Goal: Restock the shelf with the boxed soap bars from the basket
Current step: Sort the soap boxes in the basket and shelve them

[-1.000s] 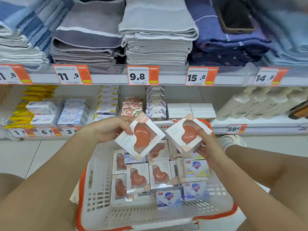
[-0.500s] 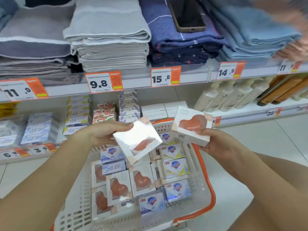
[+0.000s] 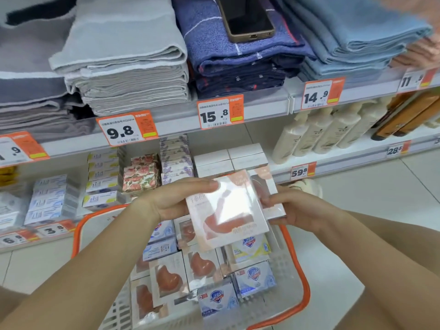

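I've got my left hand (image 3: 176, 201) and right hand (image 3: 295, 210) each clamped on a heart soap box (image 3: 228, 210), stacked over the basket (image 3: 302, 277), probably so both reach the shelf (image 3: 333, 160) together.

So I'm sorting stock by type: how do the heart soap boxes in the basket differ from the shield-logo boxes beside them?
The heart soap boxes are pale pink-white with a clear window showing an orange-red heart bar; the shield-logo boxes are blue-white or yellow-white and printed, with no window. The heart ones are squarish and fill the basket's left and middle; the shield ones are oblong and lie mostly to the right and front. Both are small cartons lying face up.
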